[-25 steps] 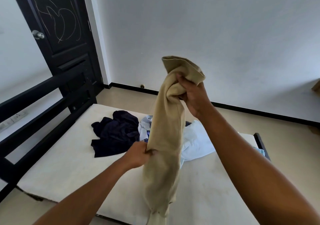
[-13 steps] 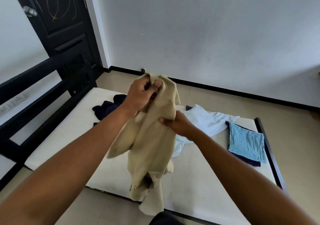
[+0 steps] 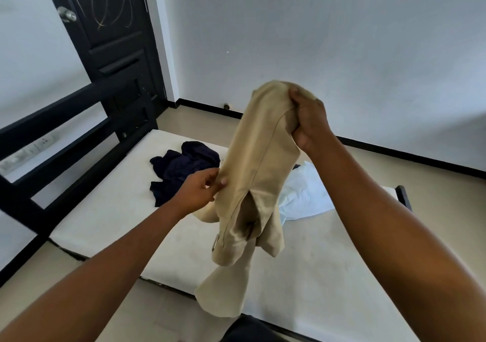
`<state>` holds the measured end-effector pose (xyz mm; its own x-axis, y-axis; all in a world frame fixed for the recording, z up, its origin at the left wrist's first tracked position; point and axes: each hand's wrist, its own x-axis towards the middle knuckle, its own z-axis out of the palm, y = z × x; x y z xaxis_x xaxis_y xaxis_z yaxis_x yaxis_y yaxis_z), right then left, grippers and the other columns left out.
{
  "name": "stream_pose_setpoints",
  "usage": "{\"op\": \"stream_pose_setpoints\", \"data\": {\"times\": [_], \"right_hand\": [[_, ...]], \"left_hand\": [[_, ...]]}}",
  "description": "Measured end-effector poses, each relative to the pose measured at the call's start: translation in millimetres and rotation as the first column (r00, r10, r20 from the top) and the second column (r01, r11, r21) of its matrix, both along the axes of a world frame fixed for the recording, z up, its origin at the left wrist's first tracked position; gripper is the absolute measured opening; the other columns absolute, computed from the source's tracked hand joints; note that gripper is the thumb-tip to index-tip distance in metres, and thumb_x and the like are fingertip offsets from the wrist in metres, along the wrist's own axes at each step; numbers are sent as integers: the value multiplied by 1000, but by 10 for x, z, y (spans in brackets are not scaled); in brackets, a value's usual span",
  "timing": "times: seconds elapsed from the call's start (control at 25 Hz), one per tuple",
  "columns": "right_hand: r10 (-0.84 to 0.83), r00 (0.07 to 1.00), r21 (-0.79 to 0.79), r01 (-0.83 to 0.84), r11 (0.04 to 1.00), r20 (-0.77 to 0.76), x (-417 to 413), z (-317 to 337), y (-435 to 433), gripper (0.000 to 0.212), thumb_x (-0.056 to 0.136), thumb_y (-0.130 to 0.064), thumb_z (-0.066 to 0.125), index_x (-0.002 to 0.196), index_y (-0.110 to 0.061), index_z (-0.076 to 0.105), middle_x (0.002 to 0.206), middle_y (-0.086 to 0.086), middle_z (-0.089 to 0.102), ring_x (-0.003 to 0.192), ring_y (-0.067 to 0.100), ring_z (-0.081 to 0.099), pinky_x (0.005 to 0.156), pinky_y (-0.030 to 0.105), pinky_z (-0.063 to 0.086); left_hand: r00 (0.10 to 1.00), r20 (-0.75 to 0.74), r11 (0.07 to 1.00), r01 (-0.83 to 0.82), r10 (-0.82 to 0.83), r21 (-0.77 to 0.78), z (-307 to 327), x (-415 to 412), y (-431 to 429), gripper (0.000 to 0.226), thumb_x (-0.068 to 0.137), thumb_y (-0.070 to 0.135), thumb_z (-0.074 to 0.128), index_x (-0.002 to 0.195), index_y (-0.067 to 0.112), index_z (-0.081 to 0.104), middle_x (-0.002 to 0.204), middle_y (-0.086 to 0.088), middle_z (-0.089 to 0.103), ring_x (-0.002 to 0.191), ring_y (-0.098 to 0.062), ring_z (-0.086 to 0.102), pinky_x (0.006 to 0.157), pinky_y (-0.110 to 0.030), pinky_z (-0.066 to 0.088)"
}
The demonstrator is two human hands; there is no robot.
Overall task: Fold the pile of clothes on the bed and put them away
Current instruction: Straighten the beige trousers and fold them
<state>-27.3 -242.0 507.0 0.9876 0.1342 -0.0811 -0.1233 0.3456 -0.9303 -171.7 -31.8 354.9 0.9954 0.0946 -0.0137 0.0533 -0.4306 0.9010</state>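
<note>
No writing showed. The right hand (image 3: 310, 120) clenched the beige garment (image 3: 255, 173) at its top; the left hand (image 3: 200, 191) pinched its nine-o'clock edge.

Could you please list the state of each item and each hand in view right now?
Beige garment: unfolded, held up above the mattress.
Right hand: shut on the garment's top.
Left hand: pinching the garment's left edge.
Dark navy clothing: crumpled, lying on the mattress.
White clothing: unfolded, lying on the mattress.
Mattress: bare.
Black door: shut.
</note>
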Motion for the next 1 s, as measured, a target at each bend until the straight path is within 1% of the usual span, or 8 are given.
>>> {"op": "stream_pose_setpoints", "data": {"times": [0.12,0.2,0.32,0.48,0.64,0.72,0.88,1.0], "right_hand": [[-84,990,63,91,994,-115,-4,11,-63,29,99,-11,63,126,0,67,106,16,75,91,30,75,58,37,61],[-106,982,99,122,988,-154,-35,19,-81,25,99,-10,62,123,-3,66,108,17,71,90,32,71,52,42,59],[-122,978,155,148,977,-167,-125,58,-53,12,99,-8,60,109,-6,66,101,15,71,89,32,70,65,53,61],[-202,959,267,252,930,-201,-106,225,-159,22,100,-4,58,122,-2,63,111,19,71,100,37,71,92,61,57],[-255,945,342,314,886,-207,-72,387,-307,11,101,-1,55,102,-6,65,98,16,71,87,31,71,82,47,62],[-300,935,359,350,865,-191,-35,398,-351,12,101,-1,55,99,-7,65,98,15,72,87,30,72,81,43,63],[-380,901,219,421,880,-207,184,178,-764,5,98,-16,62,99,-12,66,96,10,68,82,26,68,75,40,59],[-355,899,-161,322,933,-258,181,-118,-1013,29,88,-29,73,113,-16,65,113,8,58,90,25,61,72,35,51]], "left_hand": [[980,66,981,-186,189,-50,-59,-2,-64,79,80,83,57,140,32,55,127,9,65,112,-6,65,90,-36,60],[987,70,989,-140,142,-40,-157,-44,-197,93,68,87,68,141,34,48,129,13,60,111,-5,63,91,-31,57],[1000,4,972,-16,15,235,-377,-2,-451,92,65,72,85,136,29,47,122,17,60,106,-2,61,82,-25,52],[981,-36,932,-170,191,320,-486,267,-348,71,66,68,76,120,25,59,106,10,68,97,-14,69,78,-34,57],[998,-63,979,-8,22,203,-363,447,-420,58,70,53,88,111,24,58,99,8,68,91,-11,65,75,-34,55],[999,-10,955,-49,54,294,-304,540,-494,39,80,42,79,101,15,61,91,0,71,84,-21,67,73,-41,55],[937,198,868,-343,288,359,88,794,-210,22,93,26,65,84,7,60,76,-5,65,75,-28,59,64,-35,36],[910,391,902,-277,136,332,567,984,-93,19,92,32,69,90,13,68,76,1,66,76,-25,61,65,-30,36]]}}
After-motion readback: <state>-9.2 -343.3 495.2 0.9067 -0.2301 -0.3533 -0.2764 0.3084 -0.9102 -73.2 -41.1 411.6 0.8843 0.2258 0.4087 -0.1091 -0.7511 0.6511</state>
